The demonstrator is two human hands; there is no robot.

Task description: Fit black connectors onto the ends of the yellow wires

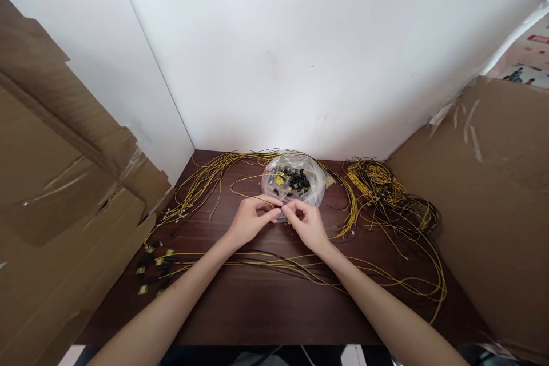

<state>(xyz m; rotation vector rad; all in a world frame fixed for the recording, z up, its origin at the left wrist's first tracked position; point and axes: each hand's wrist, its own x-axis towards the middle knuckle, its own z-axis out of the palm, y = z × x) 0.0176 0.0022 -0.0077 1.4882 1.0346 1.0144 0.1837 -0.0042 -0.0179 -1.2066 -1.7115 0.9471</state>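
My left hand [251, 221] is closed in a pinch on a thin yellow wire [235, 190], which loops out to the left behind the fingers. Fingertip to fingertip with it, my right hand [307, 224] also pinches. A small dark bit shows between the two hands, too small to name. Just beyond them sits a clear plastic bag [319, 174] holding small black connectors [299, 181] and some yellow pieces [279, 180].
Yellow and black wires [214, 168] arc along the back left. A tangled wire bundle [377, 189] lies at right. Nearer me, wires [291, 266] with connectors [143, 289] at their left ends cross the brown table [257, 311]. Cardboard walls [64, 183] flank both sides; a white wall stands behind.
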